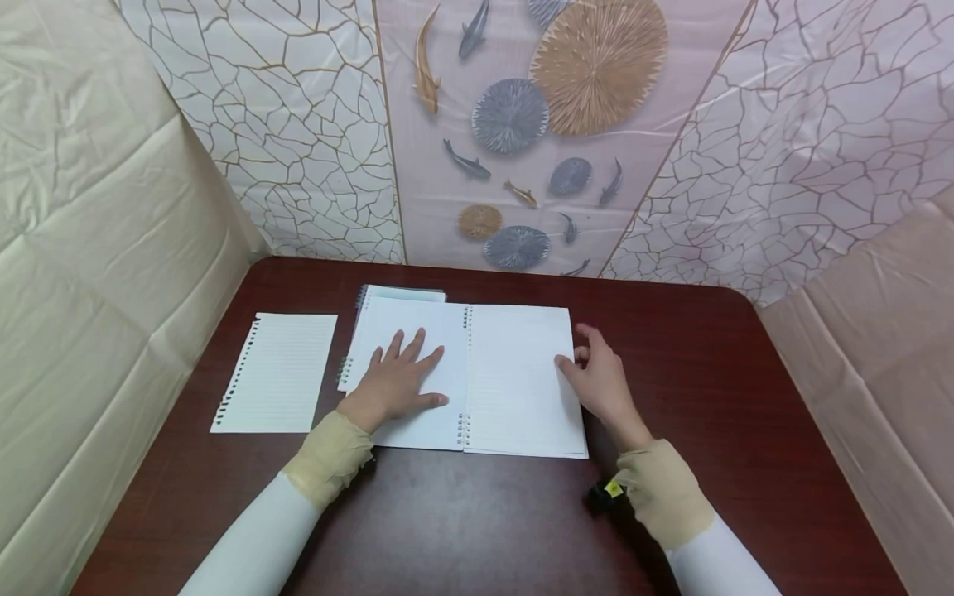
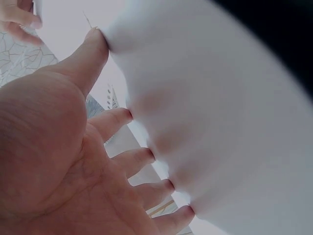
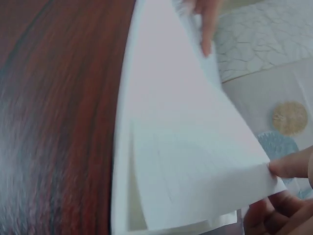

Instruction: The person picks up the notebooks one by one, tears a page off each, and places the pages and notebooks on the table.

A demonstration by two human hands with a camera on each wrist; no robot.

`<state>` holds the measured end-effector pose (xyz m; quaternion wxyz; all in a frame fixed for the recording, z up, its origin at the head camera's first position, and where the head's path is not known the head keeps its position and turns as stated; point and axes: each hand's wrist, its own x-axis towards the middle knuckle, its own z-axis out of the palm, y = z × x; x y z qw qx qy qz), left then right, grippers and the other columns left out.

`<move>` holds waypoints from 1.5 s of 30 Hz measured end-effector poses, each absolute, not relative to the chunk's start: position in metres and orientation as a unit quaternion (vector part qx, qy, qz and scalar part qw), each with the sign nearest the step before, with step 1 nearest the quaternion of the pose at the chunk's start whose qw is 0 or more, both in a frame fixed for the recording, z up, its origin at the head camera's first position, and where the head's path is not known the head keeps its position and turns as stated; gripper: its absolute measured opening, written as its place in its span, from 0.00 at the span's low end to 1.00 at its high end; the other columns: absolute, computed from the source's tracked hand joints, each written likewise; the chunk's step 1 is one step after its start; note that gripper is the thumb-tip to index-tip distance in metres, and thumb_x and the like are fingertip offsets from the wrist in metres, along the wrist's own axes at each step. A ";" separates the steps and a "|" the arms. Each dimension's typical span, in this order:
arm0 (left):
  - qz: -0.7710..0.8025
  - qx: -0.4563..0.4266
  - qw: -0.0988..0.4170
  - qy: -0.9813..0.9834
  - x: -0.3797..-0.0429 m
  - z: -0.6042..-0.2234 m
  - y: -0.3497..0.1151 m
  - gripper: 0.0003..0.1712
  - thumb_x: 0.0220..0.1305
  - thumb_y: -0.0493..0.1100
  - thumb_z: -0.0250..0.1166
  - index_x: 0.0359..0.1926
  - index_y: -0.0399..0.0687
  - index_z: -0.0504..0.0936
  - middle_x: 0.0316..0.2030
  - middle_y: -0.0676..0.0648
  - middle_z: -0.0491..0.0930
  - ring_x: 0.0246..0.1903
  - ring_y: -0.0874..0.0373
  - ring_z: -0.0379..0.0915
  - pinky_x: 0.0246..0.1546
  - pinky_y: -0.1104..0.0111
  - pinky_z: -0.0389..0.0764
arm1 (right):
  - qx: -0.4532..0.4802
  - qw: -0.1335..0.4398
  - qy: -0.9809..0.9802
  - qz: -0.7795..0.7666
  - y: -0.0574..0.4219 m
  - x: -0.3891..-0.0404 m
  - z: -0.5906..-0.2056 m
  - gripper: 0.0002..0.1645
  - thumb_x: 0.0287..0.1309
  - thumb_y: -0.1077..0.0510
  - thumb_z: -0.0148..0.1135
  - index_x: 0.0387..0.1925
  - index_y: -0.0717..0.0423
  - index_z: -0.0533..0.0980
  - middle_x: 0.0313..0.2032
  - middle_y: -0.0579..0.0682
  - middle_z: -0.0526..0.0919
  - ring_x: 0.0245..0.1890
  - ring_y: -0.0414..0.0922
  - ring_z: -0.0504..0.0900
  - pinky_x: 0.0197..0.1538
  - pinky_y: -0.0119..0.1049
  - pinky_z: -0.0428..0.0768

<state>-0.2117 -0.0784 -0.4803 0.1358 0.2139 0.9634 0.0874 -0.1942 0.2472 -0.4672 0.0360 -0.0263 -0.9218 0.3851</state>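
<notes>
A spiral notebook [image 1: 440, 318] lies open on the table, its ring binding running between two white pages. My left hand [image 1: 398, 382] rests palm down with spread fingers on the left page; in the left wrist view its fingertips [image 2: 142, 155] press into the paper. At the far edge of the ruled right page [image 1: 517, 377], my right hand [image 1: 602, 381] pinches the paper between thumb and fingers. The right wrist view shows this page [image 3: 195, 142] bowed up from the sheets beneath, the thumb above it and the other fingers below.
Another spiral notebook [image 1: 406, 292] pokes out behind and left of the open one. To the left lies a loose ruled sheet [image 1: 286, 377] with torn holes along its edge. The dark wooden table [image 1: 477, 530] meets a patterned cloth [image 1: 320, 165] at the back.
</notes>
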 end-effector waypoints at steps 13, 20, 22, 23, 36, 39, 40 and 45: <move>0.086 0.217 0.132 0.963 -0.212 -0.481 -0.078 0.51 0.66 0.72 0.59 0.81 0.58 0.54 0.81 0.39 0.40 0.77 0.33 0.30 0.72 0.34 0.47 | -0.071 -0.007 -0.895 0.441 0.261 -0.192 -0.476 0.17 0.70 0.52 0.62 0.29 0.60 0.74 0.17 0.44 0.61 0.17 0.41 0.59 0.21 0.33 0.62; 0.088 0.216 0.131 0.963 -0.213 -0.482 -0.078 0.51 0.66 0.72 0.60 0.81 0.58 0.53 0.81 0.39 0.39 0.77 0.33 0.30 0.72 0.33 0.47 | -0.047 -0.024 -0.872 0.487 0.265 -0.188 -0.476 0.18 0.72 0.52 0.60 0.29 0.60 0.72 0.16 0.44 0.58 0.15 0.40 0.56 0.19 0.33 0.60; 0.088 0.215 0.132 0.964 -0.213 -0.482 -0.078 0.51 0.65 0.72 0.60 0.81 0.58 0.53 0.81 0.39 0.39 0.77 0.33 0.29 0.73 0.34 0.47 | -0.043 -0.027 -0.865 0.499 0.265 -0.187 -0.476 0.18 0.73 0.52 0.60 0.31 0.61 0.73 0.16 0.44 0.59 0.15 0.39 0.57 0.19 0.33 0.61; 0.089 0.214 0.133 0.964 -0.213 -0.482 -0.078 0.51 0.65 0.72 0.60 0.81 0.58 0.53 0.81 0.39 0.39 0.77 0.33 0.29 0.73 0.34 0.46 | -0.041 -0.029 -0.864 0.502 0.265 -0.186 -0.475 0.18 0.73 0.51 0.59 0.32 0.62 0.74 0.16 0.44 0.60 0.15 0.39 0.57 0.19 0.33 0.61; 0.102 0.210 0.133 0.963 -0.210 -0.478 -0.079 0.50 0.65 0.70 0.62 0.80 0.56 0.55 0.81 0.38 0.40 0.76 0.32 0.30 0.72 0.33 0.46 | -0.041 -0.018 -0.865 0.500 0.266 -0.182 -0.477 0.18 0.73 0.47 0.59 0.38 0.59 0.80 0.16 0.46 0.71 0.15 0.40 0.68 0.21 0.33 0.70; 0.101 0.210 0.130 0.964 -0.210 -0.478 -0.081 0.50 0.65 0.70 0.62 0.80 0.56 0.55 0.81 0.38 0.41 0.77 0.33 0.30 0.73 0.33 0.46 | -0.044 -0.017 -0.854 0.518 0.265 -0.183 -0.477 0.18 0.73 0.48 0.60 0.44 0.59 0.82 0.19 0.49 0.79 0.19 0.42 0.77 0.24 0.35 0.78; 0.100 0.209 0.130 0.964 -0.210 -0.478 -0.081 0.50 0.65 0.70 0.61 0.80 0.57 0.55 0.81 0.39 0.40 0.77 0.33 0.30 0.73 0.33 0.45 | -0.045 -0.014 -0.852 0.522 0.264 -0.182 -0.477 0.18 0.73 0.48 0.60 0.44 0.59 0.82 0.20 0.49 0.79 0.19 0.43 0.78 0.24 0.35 0.79; 0.109 0.216 0.125 0.962 -0.210 -0.482 -0.081 0.50 0.66 0.70 0.61 0.80 0.56 0.55 0.81 0.38 0.41 0.76 0.32 0.30 0.72 0.33 0.45 | -0.045 0.004 -0.849 0.527 0.263 -0.182 -0.479 0.19 0.72 0.47 0.61 0.39 0.61 0.80 0.16 0.45 0.70 0.16 0.40 0.70 0.22 0.33 0.74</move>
